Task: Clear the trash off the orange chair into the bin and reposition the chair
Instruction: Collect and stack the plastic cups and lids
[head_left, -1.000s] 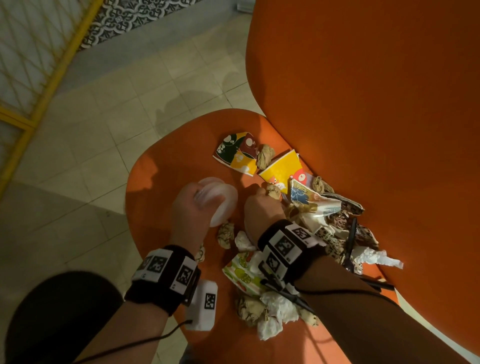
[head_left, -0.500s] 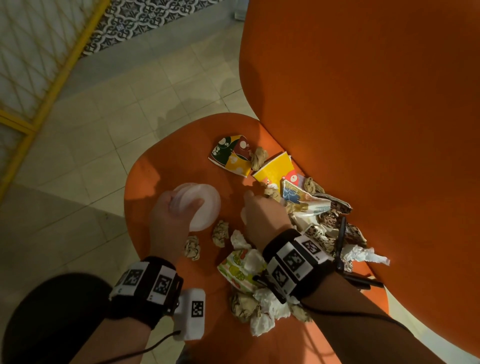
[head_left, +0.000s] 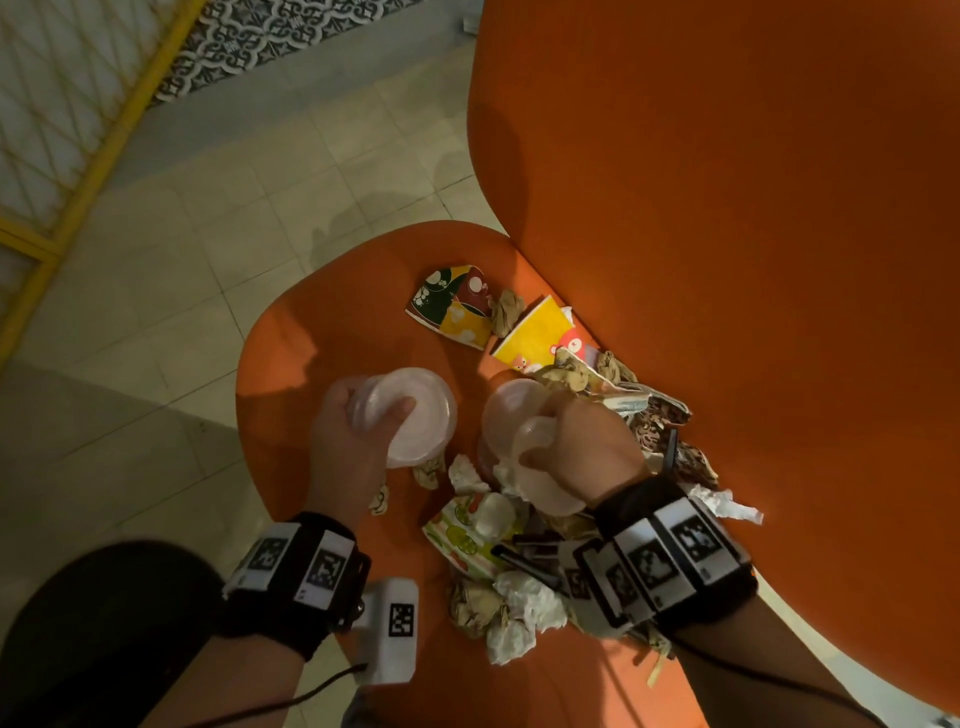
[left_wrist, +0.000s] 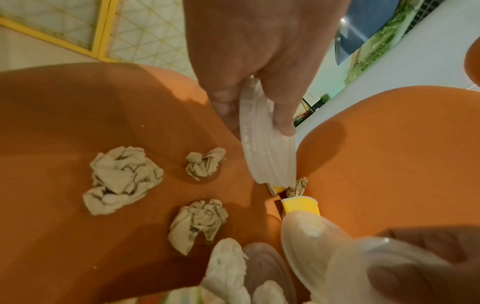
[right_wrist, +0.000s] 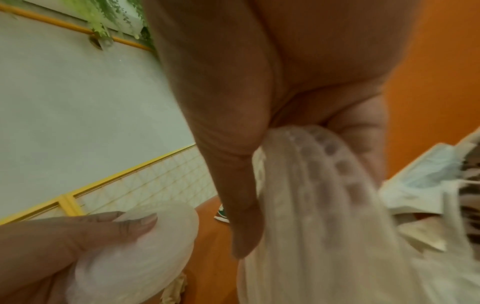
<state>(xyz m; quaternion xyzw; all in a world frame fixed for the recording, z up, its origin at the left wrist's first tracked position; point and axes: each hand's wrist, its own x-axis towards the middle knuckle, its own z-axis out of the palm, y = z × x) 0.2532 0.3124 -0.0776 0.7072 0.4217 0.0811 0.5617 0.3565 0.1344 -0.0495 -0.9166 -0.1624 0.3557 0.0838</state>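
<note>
Hands (head_left: 353, 436) gripping clear lids (head_left: 415, 415), orange chair (head_left: 332, 322), tiled floor (head_left: 208, 249)

This looks like a café or fast-food seating area. A moulded orange chair (head_left: 727, 260) carries printed paper cups (head_left: 535, 338), clear plastic lids (head_left: 415, 415) and crumpled napkins (left_wrist: 122, 176). The floor (head_left: 208, 260) is pale square tile with a patterned border (head_left: 270, 36), and a yellow-framed lattice screen (head_left: 67, 104) stands beside it.
</note>
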